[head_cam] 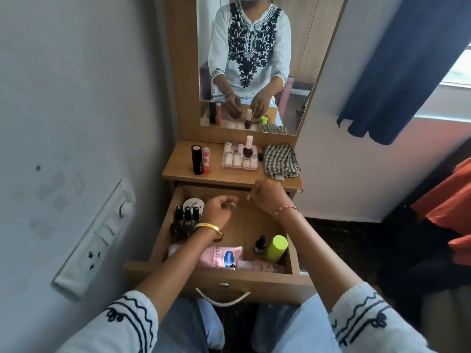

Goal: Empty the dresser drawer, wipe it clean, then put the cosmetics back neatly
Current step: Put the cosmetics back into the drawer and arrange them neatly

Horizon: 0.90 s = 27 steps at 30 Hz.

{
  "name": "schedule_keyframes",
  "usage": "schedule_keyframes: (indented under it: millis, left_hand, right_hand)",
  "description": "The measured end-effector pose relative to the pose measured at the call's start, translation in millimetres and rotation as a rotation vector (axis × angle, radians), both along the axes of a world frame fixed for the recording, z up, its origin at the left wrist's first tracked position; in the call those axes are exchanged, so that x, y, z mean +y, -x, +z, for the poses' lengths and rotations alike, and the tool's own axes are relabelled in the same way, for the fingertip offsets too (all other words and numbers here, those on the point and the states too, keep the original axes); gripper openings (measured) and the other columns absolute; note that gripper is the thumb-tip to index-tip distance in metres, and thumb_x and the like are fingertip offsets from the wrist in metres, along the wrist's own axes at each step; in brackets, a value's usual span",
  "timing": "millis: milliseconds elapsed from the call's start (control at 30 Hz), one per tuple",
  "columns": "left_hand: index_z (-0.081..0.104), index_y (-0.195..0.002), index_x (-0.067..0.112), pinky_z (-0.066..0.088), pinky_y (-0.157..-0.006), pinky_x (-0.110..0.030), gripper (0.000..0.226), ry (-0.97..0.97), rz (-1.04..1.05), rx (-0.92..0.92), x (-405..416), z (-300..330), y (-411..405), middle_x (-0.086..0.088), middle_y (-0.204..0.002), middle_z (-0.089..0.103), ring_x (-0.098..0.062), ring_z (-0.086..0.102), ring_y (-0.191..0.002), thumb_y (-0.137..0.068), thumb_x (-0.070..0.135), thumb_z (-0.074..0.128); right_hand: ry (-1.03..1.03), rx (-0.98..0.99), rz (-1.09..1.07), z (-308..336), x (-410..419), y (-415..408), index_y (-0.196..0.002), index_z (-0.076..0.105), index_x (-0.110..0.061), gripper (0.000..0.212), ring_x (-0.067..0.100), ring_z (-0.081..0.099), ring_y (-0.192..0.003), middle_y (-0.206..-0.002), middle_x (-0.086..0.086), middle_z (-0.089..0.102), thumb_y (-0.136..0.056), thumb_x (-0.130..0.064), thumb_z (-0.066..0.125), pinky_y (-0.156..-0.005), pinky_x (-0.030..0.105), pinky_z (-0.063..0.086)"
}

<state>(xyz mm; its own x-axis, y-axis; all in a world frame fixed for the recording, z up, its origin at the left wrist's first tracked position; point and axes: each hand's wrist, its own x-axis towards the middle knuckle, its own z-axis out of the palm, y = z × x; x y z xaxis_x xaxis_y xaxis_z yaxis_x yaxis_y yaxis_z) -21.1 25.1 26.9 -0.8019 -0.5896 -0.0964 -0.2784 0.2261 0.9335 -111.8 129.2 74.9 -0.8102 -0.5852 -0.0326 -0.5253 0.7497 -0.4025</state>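
Both hands over open drawer (230,284): left hand (219,208) loosely curled, right hand (267,196) half-curled, grip unclear on both; nail polish bottles (186,220) just left of the left hand.

checked cloth (280,160), lime bottle (276,248), perhaps pink tube (220,256).

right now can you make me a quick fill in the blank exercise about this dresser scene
1. The checked cloth lies on the dresser top, at its ____ end.
2. The nail polish stands on the clear ____.
3. The cap of the green bottle in the drawer is ____.
4. The bangle is on the ____ wrist.

Missing words: right; case; green; left
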Motion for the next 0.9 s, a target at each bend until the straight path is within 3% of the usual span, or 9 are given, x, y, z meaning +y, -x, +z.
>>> schedule_keyframes:
  millis: [100, 200, 300, 400, 467, 567, 667, 800, 900]
  left_hand:
    - [0.067, -0.098, 0.013, 0.048, -0.075, -0.027, 0.021, 0.004, 0.021, 0.064, -13.4, 20.9, 16.0, -0.009, -0.102, 0.069, -0.021, 0.062, -0.090, -0.090, 0.008, 0.049]
    - [0.067, -0.103, 0.012, 0.044, -0.064, -0.023, 0.021, 0.086, 0.033, 0.075, -24.0, 38.4, 33.0, -0.003, -0.094, 0.065, -0.012, 0.056, -0.074, -0.091, 0.012, 0.049]
    - [0.067, -0.104, 0.013, 0.039, -0.056, -0.020, 0.023, 0.134, 0.036, 0.101, -31.4, 48.5, 51.5, -0.003, -0.092, 0.064, -0.009, 0.051, -0.065, -0.091, 0.009, 0.048]
    - [0.067, -0.103, 0.015, 0.039, -0.050, -0.020, 0.025, 0.144, 0.051, 0.099, -34.5, 50.9, 66.2, -0.009, -0.098, 0.069, -0.012, 0.050, -0.055, -0.090, 0.006, 0.048]
    - [0.067, -0.106, 0.012, 0.048, -0.067, -0.025, 0.027, 0.131, 0.054, 0.103, -34.9, 50.0, 74.6, -0.010, -0.108, 0.069, -0.023, 0.063, -0.078, -0.089, 0.004, 0.047]
    - [0.066, -0.109, 0.010, 0.046, -0.089, -0.027, 0.029, 0.112, 0.040, 0.078, -34.4, 44.9, 82.1, -0.010, -0.115, 0.066, -0.024, 0.060, -0.108, -0.089, 0.002, 0.046]
    - [0.065, -0.110, 0.009, 0.043, -0.087, -0.023, 0.027, 0.110, 0.025, 0.065, -34.2, 39.1, 83.3, -0.010, -0.113, 0.067, -0.022, 0.059, -0.108, -0.089, 0.003, 0.049]
    - [0.062, -0.115, 0.009, 0.041, -0.084, -0.020, 0.027, 0.074, 0.013, 0.066, -32.0, 33.3, 79.3, -0.010, -0.113, 0.066, -0.021, 0.059, -0.107, -0.091, 0.009, 0.049]
    - [0.060, -0.116, 0.010, 0.042, -0.082, -0.022, 0.027, 0.044, 0.039, 0.104, -28.2, 29.4, 71.4, -0.009, -0.112, 0.065, -0.018, 0.058, -0.101, -0.091, 0.011, 0.050]
  right_hand:
    - [0.125, 0.033, -0.080, 11.3, -12.3, 17.1, -0.101, 0.066, -0.008, 0.018, 0.024, 0.063, -0.094, -0.101, 0.010, 0.068, -0.090, -0.017, 0.054, -0.077, 0.026, 0.047]
    - [0.254, 0.031, -0.165, 22.9, -24.8, 35.9, -0.103, 0.067, -0.010, 0.019, 0.024, 0.064, -0.097, -0.105, 0.010, 0.069, -0.088, -0.014, 0.056, -0.085, 0.029, 0.051]
    - [0.315, 0.052, -0.201, 33.9, -37.2, 53.5, -0.108, 0.063, -0.007, 0.022, 0.026, 0.062, -0.100, -0.109, 0.012, 0.067, -0.087, -0.011, 0.058, -0.078, 0.024, 0.043]
    - [0.347, 0.089, -0.191, 42.4, -51.5, 68.1, -0.109, 0.059, -0.004, 0.023, 0.029, 0.061, -0.102, -0.109, 0.014, 0.066, -0.087, -0.009, 0.058, -0.081, 0.030, 0.045]
    - [0.339, 0.099, -0.155, 44.8, -61.2, 76.4, -0.118, 0.056, -0.006, 0.031, 0.028, 0.059, -0.107, -0.114, 0.014, 0.064, -0.088, -0.008, 0.058, -0.086, 0.031, 0.046]
    - [0.272, 0.140, -0.083, 41.4, -70.6, 83.5, -0.123, 0.054, -0.005, 0.035, 0.029, 0.056, -0.113, -0.119, 0.015, 0.062, -0.088, -0.006, 0.055, -0.093, 0.031, 0.042]
    - [0.322, 0.122, -0.073, 34.7, -71.7, 85.8, -0.109, 0.060, -0.004, 0.025, 0.029, 0.059, -0.104, -0.111, 0.015, 0.065, -0.086, 0.000, 0.053, -0.083, 0.028, 0.042]
    - [0.396, 0.109, -0.083, 30.8, -62.0, 84.1, -0.107, 0.062, -0.007, 0.025, 0.017, 0.057, -0.083, -0.101, 0.010, 0.067, -0.085, 0.001, 0.054, -0.070, 0.020, 0.039]
    - [0.467, 0.080, -0.105, 28.8, -51.7, 76.3, -0.101, 0.061, -0.006, 0.016, 0.011, 0.050, -0.066, -0.074, 0.002, 0.059, -0.085, -0.005, 0.060, -0.054, 0.009, 0.034]
